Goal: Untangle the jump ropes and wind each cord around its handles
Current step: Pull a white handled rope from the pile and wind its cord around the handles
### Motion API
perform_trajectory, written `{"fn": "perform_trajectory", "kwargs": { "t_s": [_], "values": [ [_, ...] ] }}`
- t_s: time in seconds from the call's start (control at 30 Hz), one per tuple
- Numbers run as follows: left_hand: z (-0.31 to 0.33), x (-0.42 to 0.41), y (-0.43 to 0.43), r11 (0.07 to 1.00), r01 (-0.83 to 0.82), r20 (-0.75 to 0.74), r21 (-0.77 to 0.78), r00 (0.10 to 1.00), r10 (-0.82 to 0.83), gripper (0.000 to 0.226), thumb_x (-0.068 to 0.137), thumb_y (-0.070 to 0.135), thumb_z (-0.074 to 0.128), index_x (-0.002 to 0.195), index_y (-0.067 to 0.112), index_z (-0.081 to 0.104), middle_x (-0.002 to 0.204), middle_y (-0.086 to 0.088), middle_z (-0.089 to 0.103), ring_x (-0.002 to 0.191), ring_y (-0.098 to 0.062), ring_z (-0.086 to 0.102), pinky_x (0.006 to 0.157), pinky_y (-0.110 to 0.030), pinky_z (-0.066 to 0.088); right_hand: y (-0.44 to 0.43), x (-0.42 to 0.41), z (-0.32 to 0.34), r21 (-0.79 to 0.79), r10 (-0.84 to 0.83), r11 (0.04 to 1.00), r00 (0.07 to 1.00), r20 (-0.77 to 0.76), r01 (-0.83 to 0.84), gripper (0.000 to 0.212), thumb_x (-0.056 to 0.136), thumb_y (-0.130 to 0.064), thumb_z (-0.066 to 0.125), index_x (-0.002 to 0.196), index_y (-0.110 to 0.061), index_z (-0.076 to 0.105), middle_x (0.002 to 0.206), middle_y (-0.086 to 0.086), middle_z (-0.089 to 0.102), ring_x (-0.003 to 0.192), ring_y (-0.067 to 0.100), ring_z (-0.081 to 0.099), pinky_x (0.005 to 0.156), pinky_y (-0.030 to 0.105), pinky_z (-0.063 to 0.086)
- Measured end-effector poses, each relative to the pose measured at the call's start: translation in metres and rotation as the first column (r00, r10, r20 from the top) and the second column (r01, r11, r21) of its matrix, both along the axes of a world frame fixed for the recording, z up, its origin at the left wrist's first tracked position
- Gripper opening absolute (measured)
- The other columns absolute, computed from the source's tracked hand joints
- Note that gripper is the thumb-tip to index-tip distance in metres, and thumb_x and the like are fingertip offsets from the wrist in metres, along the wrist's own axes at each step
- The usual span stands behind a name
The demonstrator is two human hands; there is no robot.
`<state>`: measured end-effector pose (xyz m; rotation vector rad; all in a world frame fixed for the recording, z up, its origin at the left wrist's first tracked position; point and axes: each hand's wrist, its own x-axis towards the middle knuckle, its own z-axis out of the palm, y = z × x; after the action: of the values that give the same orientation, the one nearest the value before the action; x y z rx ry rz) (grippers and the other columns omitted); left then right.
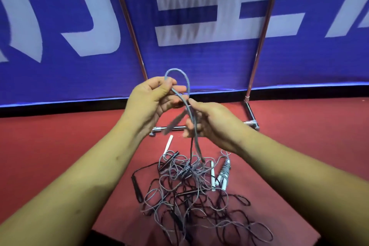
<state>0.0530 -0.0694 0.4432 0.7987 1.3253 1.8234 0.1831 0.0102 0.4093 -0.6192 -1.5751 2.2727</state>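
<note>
Holds up a loop of grey cord (pixel 178 70) over the red surface (pixel 60 146), between both hands. Pinches it high with the left hand (pixel 153 100), thumb and curled fingers closed on the strand where the loop crosses itself. Grips lower with the right hand (pixel 211 124), just beside the left, fingers curled round the strands that drop from the loop (blurred here, so exact finger contact unclear). Hangs from there into the tangle of ropes (pixel 191 191): grey and black cords snarled together mid-surface and spilling toward the near edge. Shows a black handle (pixel 136 187) at the tangle's left side, a white handle (pixel 168 144) at its far side, and a second white handle (pixel 213 177) beside cord-wrapped handles (pixel 224 173) at its right. Stands along the far edge: a blue banner (pixel 199 60) behind a metal frame (pixel 257 50).
</note>
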Motion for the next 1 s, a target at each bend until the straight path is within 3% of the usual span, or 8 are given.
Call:
{"fn": "perform_trajectory", "kwargs": {
  "t_s": [0.1, 0.2, 0.3, 0.43, 0.57, 0.7, 0.83, 1.0],
  "values": [
    [-0.011, -0.015, -0.001, 0.997, -0.057, 0.048, 0.049, 0.997, 0.055, 0.012, 0.1, 0.012, 0.051, 0.091, 0.008, 0.058, 0.079, -0.005, 0.074, 0.071, -0.015, 0.072, 0.062, -0.018, 0.054, 0.004, -0.007, 0.001, -0.077, -0.136, 0.989, 0.983, -0.12, 0.127, 0.032, 0.098, -0.006, 0.047, 0.068, -0.014, 0.041, 0.056, -0.002, 0.028, 0.046, 0.01, 0.026, 0.051, 0.025, 0.027],
    [-0.031, -0.026, -0.004, 0.994, -0.028, 0.16, 0.102, 0.987, 0.011, 0.011, 0.096, 0.005, 0.047, 0.091, 0.01, 0.056, 0.079, -0.005, 0.067, 0.072, -0.016, 0.064, 0.063, -0.022, 0.048, 0.012, -0.006, 0.013, -0.125, -0.157, 0.983, 0.972, -0.175, 0.136, 0.033, 0.098, -0.002, 0.043, 0.068, -0.015, 0.037, 0.056, -0.001, 0.027, 0.045, 0.01, 0.025, 0.052, 0.026, 0.024],
    [-0.07, -0.022, -0.01, 0.957, 0.222, -0.062, -0.189, 0.97, -0.237, 0.04, 0.078, -0.02, 0.05, 0.105, 0.007, 0.059, 0.094, -0.005, 0.074, 0.089, -0.017, 0.069, 0.075, -0.022, 0.051, 0.019, -0.003, 0.028, -0.186, -0.137, 0.978, 0.954, -0.266, 0.089, 0.031, 0.098, -0.005, 0.042, 0.071, -0.018, 0.035, 0.054, -0.003, 0.026, 0.044, 0.011, 0.026, 0.052, 0.026, 0.028],
    [-0.116, 0.001, -0.01, 0.687, 0.428, -0.234, -0.587, 0.723, -0.65, 0.039, 0.092, -0.007, 0.057, 0.115, 0.025, 0.059, 0.113, 0.011, 0.066, 0.107, -0.003, 0.06, 0.101, -0.021, 0.043, 0.03, 0.001, 0.047, -0.286, -0.14, 0.957, 0.928, -0.345, 0.038, 0.025, 0.097, -0.01, 0.039, 0.073, -0.016, 0.042, 0.053, -0.005, 0.022, 0.043, 0.01, 0.025, 0.049, 0.026, 0.029],
    [-0.126, -0.003, -0.008, 0.653, 0.207, -0.48, -0.728, 0.527, -0.701, 0.016, 0.102, 0.019, 0.052, 0.107, 0.023, 0.067, 0.098, 0.013, 0.067, 0.083, 0.006, 0.058, 0.083, -0.019, 0.043, 0.042, 0.013, 0.062, -0.322, -0.191, 0.944, 0.913, -0.361, 0.071, 0.022, 0.097, -0.012, 0.038, 0.075, -0.016, 0.042, 0.053, -0.006, 0.022, 0.042, 0.009, 0.022, 0.049, 0.024, 0.024],
    [-0.088, -0.023, -0.004, 0.869, 0.012, -0.574, -0.495, 0.746, -0.338, 0.02, 0.098, -0.006, 0.048, 0.109, -0.013, 0.063, 0.089, -0.012, 0.069, 0.062, 0.007, 0.065, 0.067, -0.008, 0.049, 0.058, 0.03, 0.063, -0.073, -0.322, 0.947, 0.929, -0.183, 0.314, 0.022, 0.097, -0.013, 0.045, 0.075, -0.014, 0.05, 0.051, -0.006, 0.025, 0.044, 0.011, 0.023, 0.051, 0.025, 0.026],
    [-0.037, -0.034, -0.005, 0.967, -0.116, -0.544, -0.228, 0.838, -0.028, 0.021, 0.099, -0.004, 0.047, 0.102, 0.002, 0.067, 0.067, 0.0, 0.071, 0.061, -0.007, 0.068, 0.067, -0.018, 0.055, 0.068, 0.038, 0.044, 0.073, -0.382, 0.921, 0.924, -0.033, 0.383, 0.021, 0.098, -0.011, 0.044, 0.079, -0.01, 0.051, 0.052, -0.002, 0.035, 0.045, 0.013, 0.032, 0.052, 0.028, 0.031],
    [-0.001, -0.005, -0.005, 1.0, -0.015, -0.245, -0.015, 0.97, 0.011, 0.015, 0.098, 0.003, 0.049, 0.092, 0.004, 0.063, 0.066, -0.002, 0.071, 0.056, -0.012, 0.067, 0.065, -0.021, 0.056, 0.04, 0.021, 0.028, 0.036, -0.255, 0.966, 0.967, 0.019, 0.255, 0.022, 0.101, -0.003, 0.035, 0.08, -0.006, 0.042, 0.052, 0.012, 0.061, 0.044, 0.021, 0.06, 0.046, 0.025, 0.045]
  ]
}}
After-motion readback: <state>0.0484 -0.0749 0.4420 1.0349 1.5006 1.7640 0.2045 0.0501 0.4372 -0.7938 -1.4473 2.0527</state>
